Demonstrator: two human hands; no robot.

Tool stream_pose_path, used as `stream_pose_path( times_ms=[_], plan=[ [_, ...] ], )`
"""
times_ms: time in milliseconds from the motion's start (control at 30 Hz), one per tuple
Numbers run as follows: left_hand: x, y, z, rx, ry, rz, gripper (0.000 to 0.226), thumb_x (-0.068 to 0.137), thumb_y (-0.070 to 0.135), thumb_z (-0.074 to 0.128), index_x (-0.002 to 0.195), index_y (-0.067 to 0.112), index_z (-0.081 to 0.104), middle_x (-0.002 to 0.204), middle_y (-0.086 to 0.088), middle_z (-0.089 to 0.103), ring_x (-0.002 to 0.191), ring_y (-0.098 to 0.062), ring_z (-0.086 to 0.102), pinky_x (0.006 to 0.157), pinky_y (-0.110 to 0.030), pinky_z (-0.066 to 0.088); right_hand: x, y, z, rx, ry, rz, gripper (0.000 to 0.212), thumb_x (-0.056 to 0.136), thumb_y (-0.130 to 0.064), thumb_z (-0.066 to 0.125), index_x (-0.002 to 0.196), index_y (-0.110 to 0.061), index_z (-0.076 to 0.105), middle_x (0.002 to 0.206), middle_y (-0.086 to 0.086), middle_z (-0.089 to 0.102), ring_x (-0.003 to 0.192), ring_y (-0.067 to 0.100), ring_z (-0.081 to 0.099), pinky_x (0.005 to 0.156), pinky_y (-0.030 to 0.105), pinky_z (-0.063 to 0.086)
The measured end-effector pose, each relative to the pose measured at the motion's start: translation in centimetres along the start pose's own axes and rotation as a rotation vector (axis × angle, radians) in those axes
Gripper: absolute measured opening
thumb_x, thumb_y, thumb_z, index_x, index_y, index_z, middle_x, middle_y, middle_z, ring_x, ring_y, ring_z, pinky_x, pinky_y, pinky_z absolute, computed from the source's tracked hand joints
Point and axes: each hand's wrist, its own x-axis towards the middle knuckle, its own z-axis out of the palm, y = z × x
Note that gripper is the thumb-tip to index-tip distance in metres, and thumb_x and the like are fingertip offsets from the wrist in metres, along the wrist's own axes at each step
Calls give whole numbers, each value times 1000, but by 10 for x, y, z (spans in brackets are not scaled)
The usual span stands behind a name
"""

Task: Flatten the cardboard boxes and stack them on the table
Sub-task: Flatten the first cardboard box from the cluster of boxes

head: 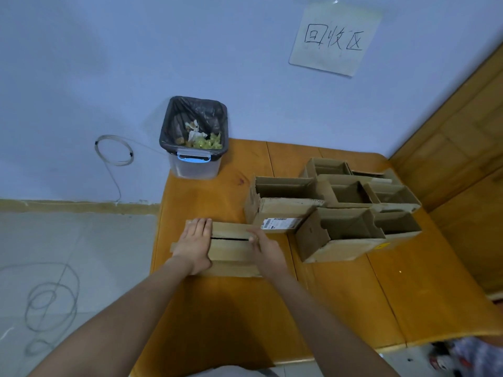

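Wooden table (340,303) fills the lower right of the view, far edge against a blue wall (109,50). Tiled floor (68,240) to the left, with loose wire coils (51,303) lying on it. Paper sign (336,36) with handwritten characters on the wall at 1 o'clock. Cluster of open cardboard boxes (351,232) on the table at 2 to 3 o'clock from the hands, touching each other, open tops up; the nearest one, the labelled box (283,210), has a white shipping label facing the camera. Bin (194,137) with a black liner and scraps inside stands at the table's far left corner, 12 o'clock from the hands. Flattened box (231,247) lies flat on the table near its left edge, just beside the labelled box, dark slit between its two flaps. Left hand (194,244) palm down on the left end of the flattened box, fingers straight and together, pressing flat. Right hand (265,247) on the right end, fingers bent over the edge by the slit; cannot tell if it is gripping the flap or only pressing. Both forearms reach in from 6 o'clock.
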Motion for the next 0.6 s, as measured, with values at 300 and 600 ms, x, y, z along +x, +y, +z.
stream_pose_path(
  times_ms=[300,600],
  plan=[
    [10,4,0,44,-36,16,106,77,39,62,153,23,-10,159,-14,-1,147,-33,-7,119,-44,-6,26,-2,-17,312,-134,52,33,103,-17,36,131,-16,53,124,0,49,113,7,43,87,6,33],
    [26,2,-8,59,-23,-48,108,76,41,67,153,26,-7,158,-16,2,147,-33,-5,118,-44,-8,66,1,-26,435,-226,132,31,101,-15,44,131,-23,47,131,-2,48,119,13,47,85,13,36]
  ],
)
